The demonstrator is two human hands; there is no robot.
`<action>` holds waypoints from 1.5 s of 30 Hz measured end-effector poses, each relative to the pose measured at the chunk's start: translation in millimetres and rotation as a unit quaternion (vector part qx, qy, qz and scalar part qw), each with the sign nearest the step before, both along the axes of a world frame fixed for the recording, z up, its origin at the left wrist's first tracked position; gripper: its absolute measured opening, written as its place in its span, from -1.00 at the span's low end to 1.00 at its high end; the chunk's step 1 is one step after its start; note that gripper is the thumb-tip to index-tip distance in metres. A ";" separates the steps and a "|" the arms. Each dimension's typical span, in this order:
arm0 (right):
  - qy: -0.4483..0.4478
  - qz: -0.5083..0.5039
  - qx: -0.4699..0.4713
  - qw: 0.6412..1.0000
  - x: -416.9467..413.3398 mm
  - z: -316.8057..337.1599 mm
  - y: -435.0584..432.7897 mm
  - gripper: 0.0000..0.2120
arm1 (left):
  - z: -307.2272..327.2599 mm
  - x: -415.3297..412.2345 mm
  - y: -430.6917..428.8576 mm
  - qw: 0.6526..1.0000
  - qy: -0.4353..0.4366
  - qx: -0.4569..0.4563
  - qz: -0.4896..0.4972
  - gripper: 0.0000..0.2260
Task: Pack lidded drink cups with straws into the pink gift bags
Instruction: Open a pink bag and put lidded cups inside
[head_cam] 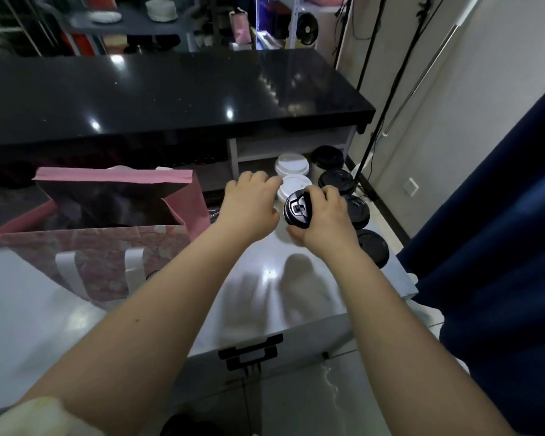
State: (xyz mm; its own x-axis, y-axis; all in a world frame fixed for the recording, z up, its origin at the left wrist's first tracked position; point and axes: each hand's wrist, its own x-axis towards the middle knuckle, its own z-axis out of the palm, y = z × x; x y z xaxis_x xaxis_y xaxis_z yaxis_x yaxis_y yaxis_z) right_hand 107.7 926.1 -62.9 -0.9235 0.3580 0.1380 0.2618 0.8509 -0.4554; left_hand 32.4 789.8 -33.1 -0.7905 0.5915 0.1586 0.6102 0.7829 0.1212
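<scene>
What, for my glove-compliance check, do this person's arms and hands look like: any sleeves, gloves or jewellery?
The left hand and right hand are bare: no gloves, no rings showing. The left forearm and right forearm are uncovered, with no sleeve, watch or bracelet in view. A pale blurred patch at the bottom left edge may be clothing; I cannot tell.

Glossy black counter (170, 96) runs across the back, ceiling lights reflected in its top, with an open grey shelf bay (290, 146) under its right end. White desk (265, 294) in front, black latch (252, 350) on its near edge. Pale tiled floor (296, 404) below. Beige wall (501, 58) on the right with a white socket (410, 186), black stand poles (390, 99) leaning against it, navy curtain (501, 247) nearer. Metal shelving (123, 23) behind the counter, blurry.
</scene>
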 end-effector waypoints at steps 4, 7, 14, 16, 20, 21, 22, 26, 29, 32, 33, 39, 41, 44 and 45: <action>0.042 0.000 0.014 0.999 -4.5 40.5 -1.4 -0.26 | 30.6 -7.0 -8.5 0.999 0.036 0.012 0.002 -0.59; 0.074 0.026 -0.003 0.997 -8.9 65.1 -16.1 -0.24 | 53.5 -14.2 -33.7 0.997 0.054 0.044 0.023 -0.54; 0.141 0.109 -0.014 0.984 -15.6 102.6 -75.9 -0.29 | 80.7 -15.8 -125.0 0.991 0.055 0.117 0.046 -0.61; 0.152 0.130 -0.015 0.980 -17.5 110.2 -94.2 -0.29 | 79.7 -16.3 -151.0 0.990 0.043 0.128 0.041 -0.65; 0.154 0.140 -0.050 0.977 -24.2 120.1 -123.5 -0.31 | 73.1 -24.0 -196.6 0.991 0.002 0.131 0.026 -0.72; 0.156 0.139 -0.064 0.976 -26.1 121.0 -129.5 -0.32 | 70.5 -26.6 -206.5 0.992 -0.012 0.125 0.020 -0.73; 0.160 0.137 -0.074 0.975 -28.4 121.5 -135.1 -0.33 | 67.7 -29.8 -215.5 0.993 -0.023 0.119 0.015 -0.75; 0.178 0.126 -0.097 0.971 -39.8 123.6 -161.3 -0.34 | 57.8 -45.5 -240.2 0.993 -0.059 0.104 0.003 -0.78; 0.180 0.141 -0.088 0.970 -53.0 123.7 -184.9 -0.34 | 53.6 -58.4 -250.6 0.992 -0.082 0.096 -0.002 -0.72; 0.152 0.155 -0.076 0.973 -65.2 119.0 -206.3 -0.32 | 49.0 -69.0 -257.9 0.985 -0.139 0.099 -0.017 -0.67; 0.134 0.157 -0.075 0.976 -68.1 115.1 -212.2 -0.32 | 47.0 -71.6 -258.7 0.982 -0.154 0.103 -0.031 -0.67; 0.007 0.143 -0.020 0.990 -75.3 80.7 -226.9 -0.29 | 30.8 -86.5 -265.8 0.987 -0.139 0.000 -0.086 -0.07; -0.017 0.129 -0.010 0.991 -75.0 77.2 -220.8 -0.29 | 24.4 -86.6 -268.4 0.987 -0.121 -0.056 -0.087 0.10; -0.043 0.109 0.032 0.993 -73.4 80.1 -206.2 -0.29 | 15.9 -82.8 -270.1 0.986 -0.096 -0.100 -0.093 0.20; -0.054 0.101 0.049 0.992 -72.5 82.0 -201.7 -0.29 | 14.3 -82.3 -271.0 0.985 -0.092 -0.109 -0.092 0.22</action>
State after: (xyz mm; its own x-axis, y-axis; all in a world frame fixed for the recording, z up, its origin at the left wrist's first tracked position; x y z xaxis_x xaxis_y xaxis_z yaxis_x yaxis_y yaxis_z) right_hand 35.2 724.4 19.1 -0.9863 0.1541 0.0585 0.1247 0.9298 -0.3464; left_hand -50.0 518.7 -18.7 -0.6702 0.7316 -0.1249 0.7275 0.6809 0.0843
